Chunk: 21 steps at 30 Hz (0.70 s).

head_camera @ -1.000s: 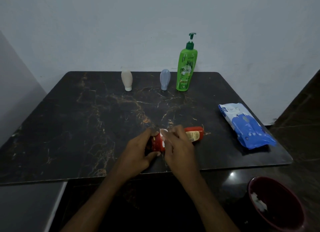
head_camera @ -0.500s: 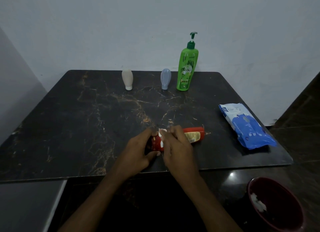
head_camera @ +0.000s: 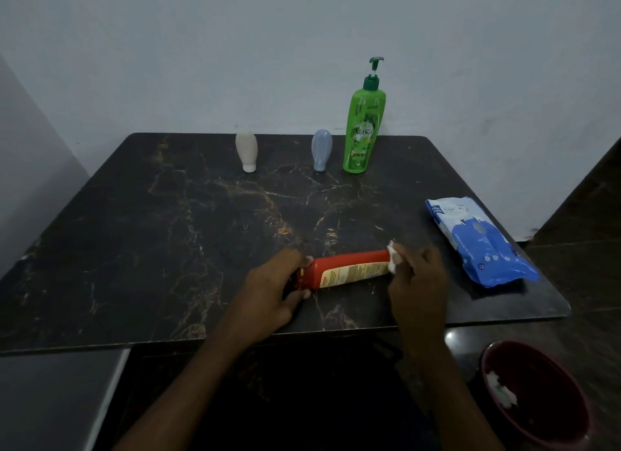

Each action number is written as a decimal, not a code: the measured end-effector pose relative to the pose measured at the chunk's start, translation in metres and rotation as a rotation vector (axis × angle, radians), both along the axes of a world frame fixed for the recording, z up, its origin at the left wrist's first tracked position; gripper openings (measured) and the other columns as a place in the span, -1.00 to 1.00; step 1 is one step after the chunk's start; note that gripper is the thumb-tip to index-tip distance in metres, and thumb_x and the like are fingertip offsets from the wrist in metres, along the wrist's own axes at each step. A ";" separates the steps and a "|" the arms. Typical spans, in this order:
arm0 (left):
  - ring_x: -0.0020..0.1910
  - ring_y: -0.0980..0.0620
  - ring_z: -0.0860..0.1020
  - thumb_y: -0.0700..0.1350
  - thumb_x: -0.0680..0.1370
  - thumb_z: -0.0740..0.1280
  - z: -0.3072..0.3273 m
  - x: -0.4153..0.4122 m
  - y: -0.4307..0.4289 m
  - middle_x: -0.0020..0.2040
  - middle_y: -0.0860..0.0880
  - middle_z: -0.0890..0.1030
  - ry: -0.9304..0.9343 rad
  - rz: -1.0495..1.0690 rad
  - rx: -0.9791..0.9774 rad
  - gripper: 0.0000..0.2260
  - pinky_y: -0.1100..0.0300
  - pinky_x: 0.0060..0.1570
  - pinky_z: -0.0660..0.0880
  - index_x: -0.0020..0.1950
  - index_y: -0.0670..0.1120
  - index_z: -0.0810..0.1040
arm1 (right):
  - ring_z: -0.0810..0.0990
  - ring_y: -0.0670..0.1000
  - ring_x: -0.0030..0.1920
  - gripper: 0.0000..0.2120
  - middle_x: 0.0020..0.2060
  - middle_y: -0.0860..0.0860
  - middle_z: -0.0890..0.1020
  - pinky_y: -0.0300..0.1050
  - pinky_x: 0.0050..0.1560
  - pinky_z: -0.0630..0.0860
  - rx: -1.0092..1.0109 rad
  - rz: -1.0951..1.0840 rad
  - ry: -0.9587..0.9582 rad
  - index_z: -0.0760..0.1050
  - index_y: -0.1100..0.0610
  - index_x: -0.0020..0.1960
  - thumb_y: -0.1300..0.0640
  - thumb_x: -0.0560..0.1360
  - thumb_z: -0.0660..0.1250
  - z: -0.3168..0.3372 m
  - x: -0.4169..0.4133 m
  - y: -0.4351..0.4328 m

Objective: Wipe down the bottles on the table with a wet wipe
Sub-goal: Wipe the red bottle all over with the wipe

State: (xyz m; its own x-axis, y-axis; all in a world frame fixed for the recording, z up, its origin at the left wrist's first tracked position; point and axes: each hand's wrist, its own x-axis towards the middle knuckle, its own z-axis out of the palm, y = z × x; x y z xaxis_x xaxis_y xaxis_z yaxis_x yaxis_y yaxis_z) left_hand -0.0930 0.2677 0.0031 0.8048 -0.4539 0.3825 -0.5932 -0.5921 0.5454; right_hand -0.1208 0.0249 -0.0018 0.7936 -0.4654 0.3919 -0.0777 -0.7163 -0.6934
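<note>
A round dark-red bowl (head_camera: 551, 390) sits low at the near right, below the counter's edge, with one white wad (head_camera: 500, 388) inside. Above it, a person's two hands work at the near edge of a dark, marble-patterned counter (head_camera: 168, 249) veined in gold. The left hand (head_camera: 268, 292) grips the narrow cap end of a red bottle (head_camera: 349, 270), fingers curled around it. The right hand (head_camera: 420, 282) pinches a crumpled white wipe (head_camera: 393, 260) against the bottle's opposite, flat end. The bottle lies on its side on the counter between the hands, its long axis running left to right, cap to the left and base to the right and slightly away; a pale printed label faces up. Further right, one soft blue-and-white pack of wipes (head_camera: 480, 242) lies flat, well apart from the bottle. Along the far edge, three more bottles stand upright in a row: a beige squeeze bottle (head_camera: 246, 151) and a pale blue squeeze bottle (head_camera: 322, 149), both rounded and resting on their caps, and a tall glossy green pump bottle (head_camera: 363, 128) just beside the blue one.
</note>
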 end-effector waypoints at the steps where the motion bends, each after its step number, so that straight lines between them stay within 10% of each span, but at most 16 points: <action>1: 0.12 0.20 0.55 -0.16 0.46 0.56 0.000 0.000 -0.001 0.19 0.14 0.56 -0.011 0.002 0.004 -0.54 0.31 0.07 0.52 0.18 0.14 0.39 | 0.48 -0.08 -0.07 -0.78 -0.01 -0.03 0.42 -0.40 -0.17 0.32 0.040 -0.027 0.014 0.56 0.20 0.20 0.26 0.57 0.30 -0.002 0.000 -0.002; 21: 0.21 0.12 0.53 -0.35 0.47 0.39 -0.006 0.004 0.000 0.27 0.08 0.49 -0.048 -0.092 -0.011 -0.71 0.19 0.15 0.51 0.08 -0.04 0.50 | 0.53 -0.19 -0.13 -0.80 -0.06 -0.10 0.47 -0.21 -0.05 0.53 0.092 0.191 -0.070 0.62 0.06 0.11 0.23 0.58 0.28 -0.005 -0.022 0.034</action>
